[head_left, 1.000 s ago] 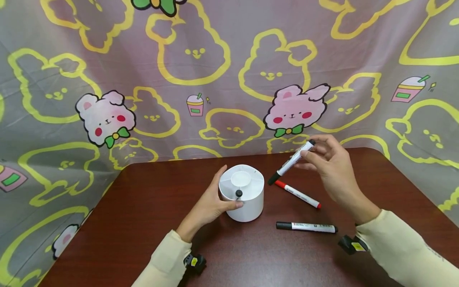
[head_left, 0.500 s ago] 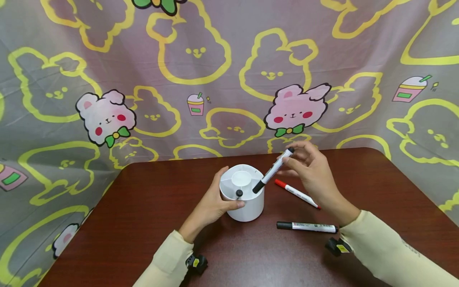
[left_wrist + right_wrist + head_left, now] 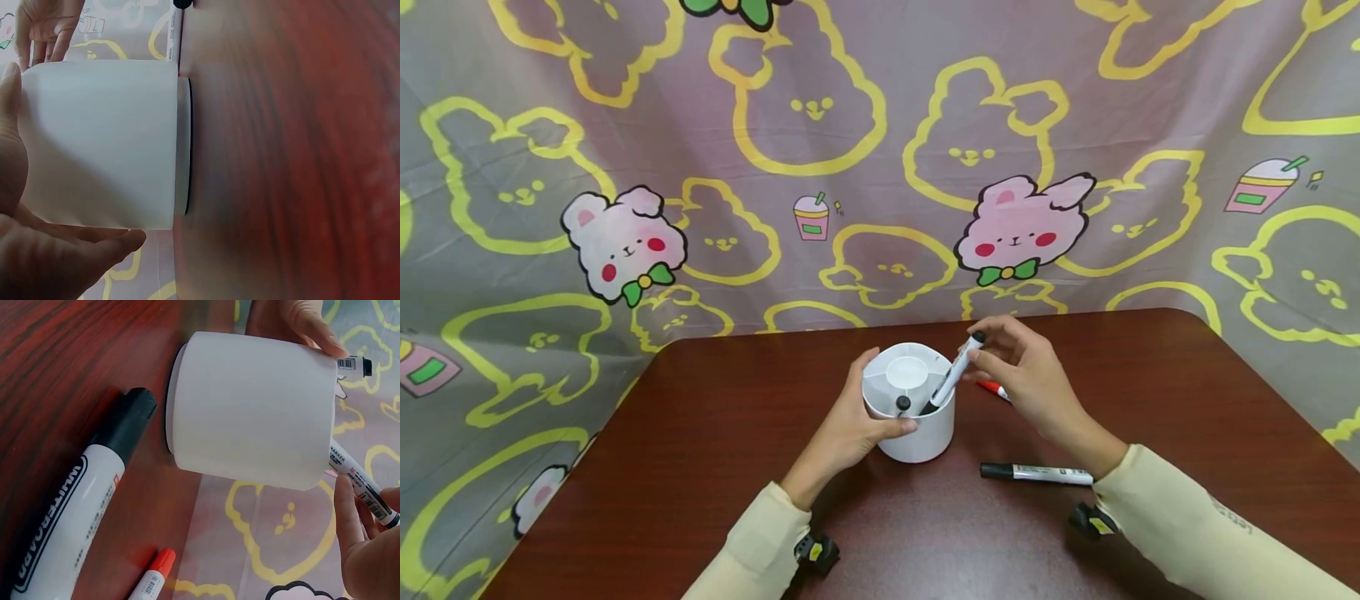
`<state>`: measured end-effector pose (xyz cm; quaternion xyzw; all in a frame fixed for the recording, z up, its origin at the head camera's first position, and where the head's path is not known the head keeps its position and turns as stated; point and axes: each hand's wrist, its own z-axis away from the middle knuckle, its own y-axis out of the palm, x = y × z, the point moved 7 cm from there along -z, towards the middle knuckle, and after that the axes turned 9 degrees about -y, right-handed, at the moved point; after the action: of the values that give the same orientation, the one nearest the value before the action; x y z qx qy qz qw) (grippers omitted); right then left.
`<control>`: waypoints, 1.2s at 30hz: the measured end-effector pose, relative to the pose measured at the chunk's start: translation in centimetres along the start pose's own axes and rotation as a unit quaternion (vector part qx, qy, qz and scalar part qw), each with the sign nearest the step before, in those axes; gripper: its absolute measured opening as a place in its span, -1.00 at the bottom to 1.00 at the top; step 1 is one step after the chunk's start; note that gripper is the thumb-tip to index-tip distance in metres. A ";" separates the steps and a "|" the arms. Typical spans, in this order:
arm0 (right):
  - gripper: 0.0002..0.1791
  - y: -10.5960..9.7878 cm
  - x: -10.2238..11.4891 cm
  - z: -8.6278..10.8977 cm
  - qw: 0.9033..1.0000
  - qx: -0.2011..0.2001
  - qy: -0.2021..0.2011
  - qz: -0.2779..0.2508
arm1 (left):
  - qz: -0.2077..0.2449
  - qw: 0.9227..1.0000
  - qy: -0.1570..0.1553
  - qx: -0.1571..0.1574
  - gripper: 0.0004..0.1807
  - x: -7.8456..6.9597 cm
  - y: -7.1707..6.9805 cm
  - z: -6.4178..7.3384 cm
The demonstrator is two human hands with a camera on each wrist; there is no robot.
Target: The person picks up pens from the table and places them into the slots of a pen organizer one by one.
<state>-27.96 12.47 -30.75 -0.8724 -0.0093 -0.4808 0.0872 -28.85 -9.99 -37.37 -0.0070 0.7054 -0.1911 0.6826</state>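
Near the middle of the bench (image 3: 700, 467), on the head view, I see the white organizer (image 3: 917, 442) upright, the left hand (image 3: 835, 429) gripping it from the left with the thumb across the front, just below the rim. The right hand (image 3: 1033, 379) pinches a black-ended marker (image 3: 953, 373) near its top; the marker slants up to the right, its lower end inside the rim, and I cannot tell how deep it sits. A second marker (image 3: 903, 403) stands in the organizer just left of it. A black-capped marker (image 3: 1048, 474) lies nearer me, its end reaching the right wrist; a red-capped marker (image 3: 995, 388) lies partly behind the right hand. The bench's far edge runs behind the organizer, with a strip of bench between.

On the left wrist view, thumb and fingers sit on opposite sides of the organizer, whose narrower foot rests on the bench.

On the right wrist view, a gap separates the black-capped marker from that foot, and the red-capped marker lies apart from both.
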 end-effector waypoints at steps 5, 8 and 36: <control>-0.69 0.6 -0.2 0.0 1.000 0.011 -0.006 0.012 | 0.004 1.000 -0.001 -0.009 0.24 0.0 0.0 0.0; -0.67 0.8 -0.2 0.0 0.999 0.019 -0.006 0.028 | 0.000 1.000 -0.003 -0.012 0.21 0.0 -0.1 0.0; -0.72 1.6 -0.3 0.7 0.988 0.067 -0.023 0.135 | -0.041 0.999 -0.014 0.009 0.23 -0.5 -1.0 0.2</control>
<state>-27.36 11.00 -31.63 -0.8689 0.0740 -0.4424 0.2094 -28.83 -10.84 -36.61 -0.0324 0.6930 -0.2257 0.6839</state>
